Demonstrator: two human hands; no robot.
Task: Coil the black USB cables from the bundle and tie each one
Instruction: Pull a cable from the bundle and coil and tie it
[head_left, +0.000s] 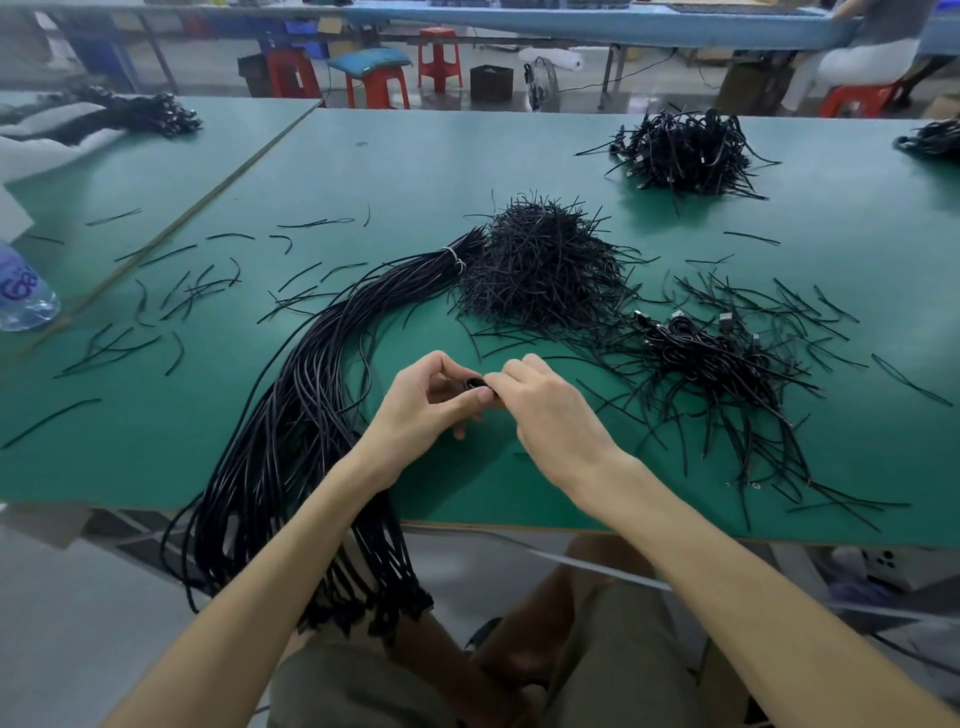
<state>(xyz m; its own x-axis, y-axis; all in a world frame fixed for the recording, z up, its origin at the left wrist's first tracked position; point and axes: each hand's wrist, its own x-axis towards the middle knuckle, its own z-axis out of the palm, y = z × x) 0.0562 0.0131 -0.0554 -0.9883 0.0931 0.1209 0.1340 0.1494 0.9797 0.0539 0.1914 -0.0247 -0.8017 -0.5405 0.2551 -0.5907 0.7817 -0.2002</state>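
A long bundle of black USB cables (306, 395) lies on the green table (405, 171), bound by a white tie near its far end, its near end hanging over the front edge. Just right of it my left hand (421, 405) and my right hand (550, 410) meet above the table and both pinch a small black coiled cable (475, 383), mostly hidden by the fingers. A heap of black twist ties (540, 265) sits behind the hands. Coiled, tied cables (711, 358) lie in a pile to the right.
Loose ties are scattered over the table. Another pile of coiled cables (685, 153) sits far right, more at the back left (130, 117). A plastic water bottle (21, 291) lies at the left edge. Red stools (376, 85) and a seated person (862, 57) are beyond the table.
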